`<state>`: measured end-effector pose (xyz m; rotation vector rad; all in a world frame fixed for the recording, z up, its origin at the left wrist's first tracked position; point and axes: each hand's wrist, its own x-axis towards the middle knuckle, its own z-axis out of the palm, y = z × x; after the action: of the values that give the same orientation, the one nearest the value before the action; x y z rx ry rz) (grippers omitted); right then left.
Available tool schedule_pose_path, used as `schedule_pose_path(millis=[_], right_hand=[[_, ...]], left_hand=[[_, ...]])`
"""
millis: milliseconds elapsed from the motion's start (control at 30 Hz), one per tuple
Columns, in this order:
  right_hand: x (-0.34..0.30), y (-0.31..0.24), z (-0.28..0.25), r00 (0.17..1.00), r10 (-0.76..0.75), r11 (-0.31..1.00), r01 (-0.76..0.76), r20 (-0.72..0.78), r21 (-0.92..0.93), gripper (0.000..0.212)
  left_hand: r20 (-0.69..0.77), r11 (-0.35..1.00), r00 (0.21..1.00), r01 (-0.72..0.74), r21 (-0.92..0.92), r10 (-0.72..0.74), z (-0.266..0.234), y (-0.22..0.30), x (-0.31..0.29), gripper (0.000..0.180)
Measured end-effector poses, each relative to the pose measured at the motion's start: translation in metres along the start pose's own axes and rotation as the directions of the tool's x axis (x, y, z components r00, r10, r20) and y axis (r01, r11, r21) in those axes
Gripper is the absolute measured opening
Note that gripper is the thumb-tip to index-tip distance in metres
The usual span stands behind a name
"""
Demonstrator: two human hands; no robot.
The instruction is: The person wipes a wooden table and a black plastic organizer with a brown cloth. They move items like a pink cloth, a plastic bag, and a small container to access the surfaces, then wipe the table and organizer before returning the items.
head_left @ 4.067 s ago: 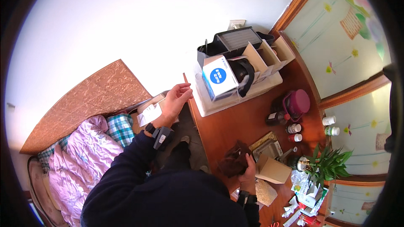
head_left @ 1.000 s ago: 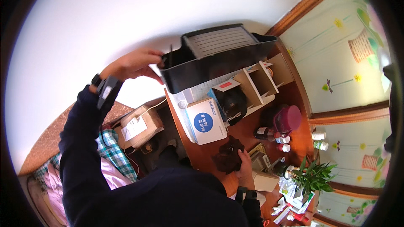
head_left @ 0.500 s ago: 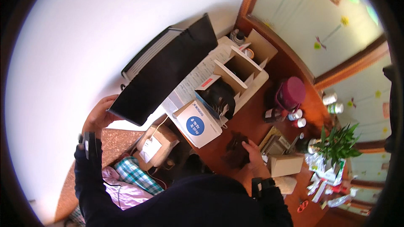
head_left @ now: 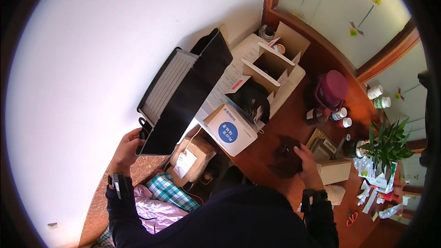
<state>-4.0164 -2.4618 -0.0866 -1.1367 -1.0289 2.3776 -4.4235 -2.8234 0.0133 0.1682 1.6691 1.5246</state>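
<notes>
Right hand (head_left: 310, 163), fingers and thumb pinched together on the right side of a crumpled dark cloth (head_left: 281, 156), over the table (head_left: 291, 115) inward of its left edge. Left hand (head_left: 126, 151), fingers curled closed around the near end of a tilted black rack (head_left: 190, 94), that end out past the table's left edge. White box (head_left: 229, 131) at the same edge; purple bucket (head_left: 333, 87) near the window-side edge; cardboard divider (head_left: 274, 71) toward the far corner.

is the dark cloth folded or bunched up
Bunched up: the dark cloth has a ragged, irregular outline at the right hand, with no neat edges.
</notes>
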Motion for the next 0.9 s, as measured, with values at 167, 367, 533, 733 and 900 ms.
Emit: schedule_pose_path(millis=[167, 367, 533, 733, 900], right_hand=[[-0.021, -0.042, 0.022, 0.989, -0.11, 0.986, 0.121, 0.101, -0.114, 0.034], [-0.051, -0.107, 0.083, 0.938, -0.306, 0.878, 0.343, 0.162, -0.332, 0.053], [-0.073, -0.13, 0.19, 0.897, -0.232, 0.912, 0.334, 0.375, -0.236, 0.057], [-0.063, -0.119, 0.303, 0.805, -0.206, 0.74, 0.5, 0.556, -0.45, 0.049], [0.0, -0.063, 0.366, 0.654, -0.219, 0.189, 0.756, 0.724, -0.627, 0.039]], left_hand=[[-0.063, 0.995, 0.996, -0.057, 0.087, 0.063, 0.002, -0.022, -0.027, 0.047], [-0.135, 0.98, 0.991, 0.03, 0.195, -0.004, 0.003, -0.054, -0.06, 0.049], [-0.108, 0.984, 0.98, -0.171, -0.053, 0.165, 0.015, -0.095, -0.076, 0.052], [-0.303, 0.984, 0.941, -0.171, -0.046, 0.149, 0.037, -0.123, -0.1, 0.054], [-0.345, 0.969, 0.932, -0.181, -0.169, 0.114, 0.051, -0.135, -0.106, 0.053]])
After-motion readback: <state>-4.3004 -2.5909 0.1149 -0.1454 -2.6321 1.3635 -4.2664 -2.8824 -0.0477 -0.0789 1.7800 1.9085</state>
